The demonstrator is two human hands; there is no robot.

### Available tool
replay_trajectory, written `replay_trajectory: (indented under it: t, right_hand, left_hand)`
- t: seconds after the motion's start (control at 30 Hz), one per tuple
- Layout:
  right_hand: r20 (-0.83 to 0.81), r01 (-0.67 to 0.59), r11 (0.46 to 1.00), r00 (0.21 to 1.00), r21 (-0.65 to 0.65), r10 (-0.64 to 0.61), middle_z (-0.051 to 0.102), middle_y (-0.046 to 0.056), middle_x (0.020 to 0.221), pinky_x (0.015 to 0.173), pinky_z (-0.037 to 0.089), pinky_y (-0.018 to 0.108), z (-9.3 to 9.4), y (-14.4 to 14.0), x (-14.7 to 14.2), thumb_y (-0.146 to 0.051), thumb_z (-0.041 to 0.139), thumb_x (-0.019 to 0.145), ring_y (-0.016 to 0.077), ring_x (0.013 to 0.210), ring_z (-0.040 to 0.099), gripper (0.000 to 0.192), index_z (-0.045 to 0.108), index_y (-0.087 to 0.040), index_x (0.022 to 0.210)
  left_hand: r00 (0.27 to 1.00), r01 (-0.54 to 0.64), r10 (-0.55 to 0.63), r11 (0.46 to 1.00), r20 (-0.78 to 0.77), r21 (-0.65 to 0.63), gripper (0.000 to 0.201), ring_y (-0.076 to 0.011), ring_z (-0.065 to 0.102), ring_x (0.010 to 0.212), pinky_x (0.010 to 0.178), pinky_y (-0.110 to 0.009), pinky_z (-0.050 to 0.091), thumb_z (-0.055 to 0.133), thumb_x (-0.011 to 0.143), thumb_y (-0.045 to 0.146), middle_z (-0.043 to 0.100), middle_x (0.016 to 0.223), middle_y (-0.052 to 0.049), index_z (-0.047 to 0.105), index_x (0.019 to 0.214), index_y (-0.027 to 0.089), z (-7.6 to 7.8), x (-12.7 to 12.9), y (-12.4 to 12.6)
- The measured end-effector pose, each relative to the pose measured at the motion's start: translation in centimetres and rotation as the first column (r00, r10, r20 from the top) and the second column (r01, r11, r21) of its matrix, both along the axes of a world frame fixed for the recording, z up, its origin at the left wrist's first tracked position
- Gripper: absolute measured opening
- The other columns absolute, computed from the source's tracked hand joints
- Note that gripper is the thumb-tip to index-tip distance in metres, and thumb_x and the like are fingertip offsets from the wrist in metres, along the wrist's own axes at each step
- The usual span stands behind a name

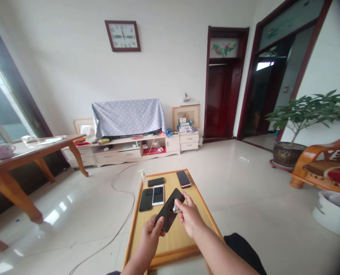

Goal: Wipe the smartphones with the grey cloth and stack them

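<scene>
My left hand [150, 233] grips the lower end of a black phone [169, 212], held tilted above a small wooden table [184, 236]. My right hand [189, 217] pinches a small white wipe [176, 208] against the phone's dark screen. On the table's far half lie several other phones: a black one [146, 199], a white one [158, 194], another black one [156, 181] and a red-edged one [183, 178]. A small spray bottle [143, 176] stands at the table's far left corner.
A cable [121, 225] trails over the tiled floor left of the table. A wooden table [29, 152] stands at the left, a TV stand [130, 147] with a covered television at the back wall. A potted plant [290, 151], wooden chair [324, 164] and white pot [330, 212] are at the right.
</scene>
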State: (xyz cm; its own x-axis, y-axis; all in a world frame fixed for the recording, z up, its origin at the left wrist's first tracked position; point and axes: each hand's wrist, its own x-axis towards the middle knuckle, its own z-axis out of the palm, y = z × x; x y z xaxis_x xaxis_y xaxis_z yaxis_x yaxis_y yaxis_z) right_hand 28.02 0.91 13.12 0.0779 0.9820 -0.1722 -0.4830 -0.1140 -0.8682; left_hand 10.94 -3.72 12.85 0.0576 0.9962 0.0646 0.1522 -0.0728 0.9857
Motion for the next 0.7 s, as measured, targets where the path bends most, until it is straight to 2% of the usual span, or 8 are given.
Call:
replay_trajectory:
  t: [0.07,0.13,0.2,0.27,0.33,0.43,0.6,0.7]
  right_hand:
    - [0.059,0.024,0.999,0.998,0.029,-0.025,0.063,-0.003,0.071,0.046,0.033,0.021,-0.5,-0.5,-0.3,-0.051,0.081,0.07,0.012,0.052,0.052,0.095,0.035,-0.026,0.15]
    - [0.187,0.079,0.994,0.978,0.075,-0.092,0.06,-0.005,0.069,0.053,0.042,0.024,-1.0,-0.5,-0.1,-0.053,0.08,0.069,0.0162,0.061,0.059,0.1,0.033,-0.023,0.152]
    - [0.337,0.136,0.983,0.926,0.12,-0.17,0.058,-0.006,0.067,0.061,0.047,0.027,-1.2,-0.3,0.5,-0.055,0.08,0.069,0.0179,0.067,0.061,0.097,0.038,-0.02,0.149]
    - [0.428,0.138,0.978,0.883,0.155,-0.192,0.058,-0.005,0.068,0.065,0.048,0.028,-1.1,-0.1,1.1,-0.059,0.077,0.071,0.0179,0.068,0.06,0.082,0.051,-0.019,0.138]
    - [0.438,0.096,0.976,0.882,0.196,-0.175,0.061,-0.003,0.07,0.065,0.047,0.027,-0.7,0.0,1.6,-0.062,0.071,0.076,0.0176,0.068,0.06,0.059,0.064,-0.018,0.114]
    - [0.406,0.084,0.954,0.891,0.289,-0.202,0.063,-0.001,0.069,0.063,0.046,0.026,0.2,0.2,2.1,-0.064,0.067,0.08,0.0168,0.066,0.059,0.046,0.063,-0.019,0.083]
    - [0.387,0.139,0.943,0.886,0.302,-0.254,0.059,-0.001,0.062,0.058,0.044,0.026,1.5,1.0,3.5,-0.069,0.062,0.082,0.0159,0.06,0.055,0.05,0.056,-0.021,0.068]
    - [0.43,0.176,0.948,0.858,0.266,-0.28,0.06,0.001,0.062,0.059,0.045,0.028,1.8,1.3,4.0,-0.073,0.056,0.083,0.0175,0.061,0.057,0.054,0.059,-0.02,0.07]
  left_hand:
    - [0.999,-0.002,0.004,0.999,0.045,-0.032,0.043,-0.0119,0.051,0.062,0.062,-0.024,0.041,0.061,0.084,0.062,0.055,0.068,0.002,0.063,0.081,0.018,-0.1,0.2,-0.2]
    - [0.997,-0.026,0.031,0.997,0.075,-0.067,0.044,-0.0126,0.052,0.064,0.064,-0.025,0.043,0.062,0.082,0.062,0.056,0.07,0.002,0.064,0.082,0.018,0.0,0.4,-0.5]
    - [0.992,-0.051,0.062,0.993,0.107,-0.105,0.043,-0.0135,0.054,0.067,0.068,-0.026,0.044,0.065,0.081,0.062,0.059,0.074,0.001,0.066,0.088,0.019,0.3,0.6,-0.8]
    - [0.988,-0.046,0.064,0.99,0.139,-0.134,0.042,-0.0134,0.055,0.069,0.069,-0.026,0.044,0.066,0.081,0.06,0.06,0.077,0.001,0.067,0.093,0.02,0.4,0.8,-0.9]
    - [0.986,-0.002,0.027,0.989,0.167,-0.15,0.04,-0.0124,0.053,0.068,0.068,-0.025,0.042,0.064,0.083,0.058,0.059,0.076,0.001,0.066,0.091,0.019,0.4,0.9,-0.9]
    - [0.978,0.093,-0.06,0.982,0.198,-0.163,0.037,-0.0114,0.052,0.067,0.067,-0.025,0.04,0.064,0.085,0.056,0.057,0.073,0.002,0.062,0.086,0.019,0.5,1.1,-0.8]
    - [0.964,0.216,-0.182,0.962,0.193,-0.169,0.033,-0.0125,0.055,0.071,0.072,-0.026,0.041,0.066,0.085,0.052,0.061,0.078,0.0,0.063,0.087,0.018,1.8,1.4,-0.9]
    - [0.954,0.25,-0.211,0.953,0.213,-0.172,0.034,-0.0136,0.057,0.073,0.076,-0.028,0.042,0.067,0.084,0.052,0.062,0.081,-0.001,0.064,0.087,0.018,2.4,1.6,-1.0]
